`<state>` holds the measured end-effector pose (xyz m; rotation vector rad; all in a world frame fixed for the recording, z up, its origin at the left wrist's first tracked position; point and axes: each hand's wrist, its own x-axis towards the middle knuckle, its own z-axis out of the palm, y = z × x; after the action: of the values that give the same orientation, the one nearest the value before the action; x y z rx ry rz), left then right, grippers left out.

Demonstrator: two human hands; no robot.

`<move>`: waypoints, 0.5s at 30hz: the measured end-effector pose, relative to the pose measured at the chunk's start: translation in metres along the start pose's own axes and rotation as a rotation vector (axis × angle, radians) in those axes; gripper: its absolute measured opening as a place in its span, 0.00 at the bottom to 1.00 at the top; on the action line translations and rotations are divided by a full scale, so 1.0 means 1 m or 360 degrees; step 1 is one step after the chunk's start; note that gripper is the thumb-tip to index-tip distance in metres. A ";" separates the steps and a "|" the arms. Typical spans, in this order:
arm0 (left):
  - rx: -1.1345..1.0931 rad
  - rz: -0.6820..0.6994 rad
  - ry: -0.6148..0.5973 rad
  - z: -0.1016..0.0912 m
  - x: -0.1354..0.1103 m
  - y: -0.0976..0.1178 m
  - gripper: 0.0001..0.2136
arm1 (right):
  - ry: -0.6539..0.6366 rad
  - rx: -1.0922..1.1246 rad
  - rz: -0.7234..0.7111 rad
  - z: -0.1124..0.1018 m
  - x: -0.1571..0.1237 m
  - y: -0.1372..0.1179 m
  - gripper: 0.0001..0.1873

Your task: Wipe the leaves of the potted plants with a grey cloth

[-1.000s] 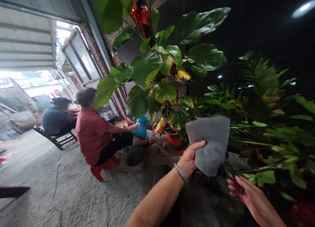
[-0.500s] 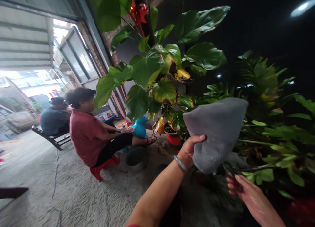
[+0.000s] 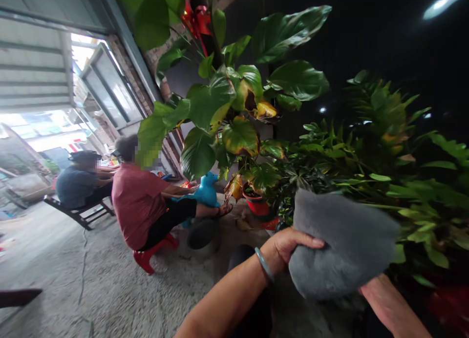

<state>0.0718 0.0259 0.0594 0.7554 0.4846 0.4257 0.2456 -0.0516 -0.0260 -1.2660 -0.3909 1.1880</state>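
Observation:
My left hand [image 3: 291,245], with a pale bangle on the wrist, is closed on the left edge of a fuzzy grey cloth [image 3: 344,245], its thumb lying on top. The cloth spreads out to the right, roughly in front of the green plants. My right hand [image 3: 375,289] reaches in from the lower right beneath the cloth. Its fingers are hidden behind the fabric, so I cannot see what they hold or touch.
A large-leaved plant [image 3: 242,137] with some browned leaves rises from a red pot [image 3: 256,206]. Bushy greenery [image 3: 414,196] fills the right. A dark bucket [image 3: 201,235] stands on the concrete floor. A person in a red shirt [image 3: 139,196] sits on a red stool; another [image 3: 78,181] sits behind.
The grey cloth has moved down and right, now spread wider over my right hand, whose fingers were visible before near a dark thin object. The person in red has turned away.

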 end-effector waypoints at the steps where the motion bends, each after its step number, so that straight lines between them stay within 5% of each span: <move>1: -0.0033 0.0115 -0.0038 0.009 0.002 0.014 0.21 | 0.0016 0.0007 -0.0009 0.001 -0.001 -0.001 0.15; 4: -0.0166 0.0327 -0.0007 0.026 0.020 0.043 0.20 | 0.0027 0.0067 0.0090 0.006 -0.006 -0.008 0.18; 6: -0.0231 0.0303 0.0134 0.024 0.037 0.040 0.15 | 0.0058 0.0108 0.0158 0.008 -0.008 -0.012 0.19; 9: -0.0217 0.0086 0.0341 0.002 0.051 0.006 0.08 | 0.0076 0.0150 0.0206 0.006 -0.006 -0.013 0.19; 12: -0.0118 -0.0153 0.0318 -0.022 0.041 -0.033 0.13 | -0.0021 0.0126 0.0207 0.000 -0.002 -0.008 0.19; 15: -0.0001 -0.0266 0.0261 -0.022 0.020 -0.039 0.17 | -0.0022 0.0103 0.0217 -0.002 0.000 -0.006 0.18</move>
<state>0.0833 0.0233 0.0112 0.6764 0.6960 0.3327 0.2500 -0.0517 -0.0214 -1.2448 -0.2776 1.3147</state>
